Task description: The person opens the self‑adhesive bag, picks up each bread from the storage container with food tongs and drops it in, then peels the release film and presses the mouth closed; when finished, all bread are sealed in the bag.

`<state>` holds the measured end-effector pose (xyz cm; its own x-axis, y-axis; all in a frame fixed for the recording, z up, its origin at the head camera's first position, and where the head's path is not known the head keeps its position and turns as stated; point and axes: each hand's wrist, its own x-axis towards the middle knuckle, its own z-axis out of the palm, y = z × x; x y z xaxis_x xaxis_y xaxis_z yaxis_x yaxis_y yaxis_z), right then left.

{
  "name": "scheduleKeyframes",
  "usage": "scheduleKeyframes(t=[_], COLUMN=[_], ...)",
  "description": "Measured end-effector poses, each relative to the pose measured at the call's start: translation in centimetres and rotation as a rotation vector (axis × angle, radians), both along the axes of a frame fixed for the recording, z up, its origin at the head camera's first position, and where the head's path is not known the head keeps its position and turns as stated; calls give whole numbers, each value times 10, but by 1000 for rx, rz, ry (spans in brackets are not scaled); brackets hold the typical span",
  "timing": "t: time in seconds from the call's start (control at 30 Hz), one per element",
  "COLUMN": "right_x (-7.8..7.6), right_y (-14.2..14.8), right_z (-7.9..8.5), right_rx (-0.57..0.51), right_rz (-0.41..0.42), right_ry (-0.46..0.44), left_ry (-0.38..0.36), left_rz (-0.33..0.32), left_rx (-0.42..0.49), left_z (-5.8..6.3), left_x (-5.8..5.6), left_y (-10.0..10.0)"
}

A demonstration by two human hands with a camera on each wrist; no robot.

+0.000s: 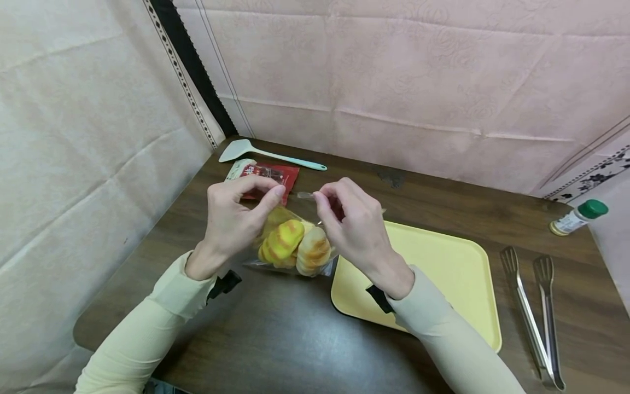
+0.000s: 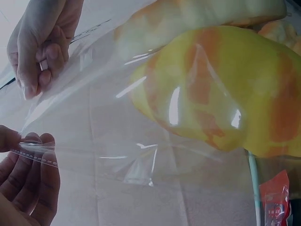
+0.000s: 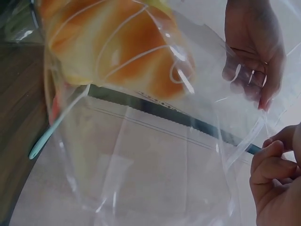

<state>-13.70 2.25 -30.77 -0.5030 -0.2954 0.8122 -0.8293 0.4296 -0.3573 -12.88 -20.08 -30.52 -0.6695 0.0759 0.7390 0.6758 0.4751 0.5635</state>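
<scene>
A clear plastic bag [image 2: 127,165] holds several bread rolls and hangs between my hands. Through its film show a yellow roll [image 1: 283,241] with orange stripes and a paler roll [image 1: 313,251] with browned bands. My left hand [image 1: 231,219] pinches one side of the bag's top edge between thumb and fingers; a dashed strip along that edge shows in the left wrist view. With thumb and fingertips, my right hand [image 1: 356,227] grips the other side of the edge. The rolls sit low in the bag, below both hands, and partly hide each other.
Behind my left hand lie a red packet [image 1: 290,176] and a pale blue spatula [image 1: 290,159]. A yellow tray [image 1: 443,268] is under and beyond my right forearm. Metal tongs [image 1: 529,317] and a green-capped bottle [image 1: 571,221] are at the right. Cloth hangs around the table.
</scene>
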Motion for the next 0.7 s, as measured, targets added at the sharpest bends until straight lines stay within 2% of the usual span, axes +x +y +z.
scheduleKeyframes(t=[0.7], right_x=[-1], right_y=[30], right_z=[-12], right_rx=[-95], right_rz=[-76], right_ry=[-64], left_ry=[-23], left_rz=[-6], left_rx=[68], left_z=[-3], left_x=[-3], left_y=[-1])
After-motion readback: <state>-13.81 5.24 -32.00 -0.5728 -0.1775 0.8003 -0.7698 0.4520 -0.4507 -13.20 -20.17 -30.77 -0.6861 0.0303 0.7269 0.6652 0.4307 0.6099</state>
